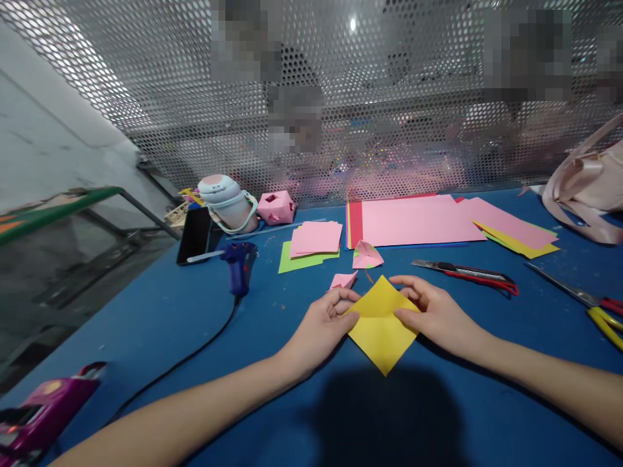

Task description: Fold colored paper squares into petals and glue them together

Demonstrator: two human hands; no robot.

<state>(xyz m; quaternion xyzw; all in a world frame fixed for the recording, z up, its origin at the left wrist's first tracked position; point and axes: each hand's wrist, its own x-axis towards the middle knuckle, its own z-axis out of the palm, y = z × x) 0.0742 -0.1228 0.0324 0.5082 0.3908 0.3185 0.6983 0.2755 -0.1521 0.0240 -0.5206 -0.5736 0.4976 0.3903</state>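
Note:
A yellow paper square lies like a diamond on the blue table, with its upper half folded. My left hand pinches its left corner with curled fingers. My right hand presses on the right corner and upper edge, fingers closed on the sheet. Two small folded pink paper pieces lie just beyond the yellow sheet.
Pink and green small sheets, large pink sheets, more pink and yellow sheets. A utility knife and scissors lie right. A blue glue gun, phone, bottle, pink box stand left. Purple tool near left. Pink bag.

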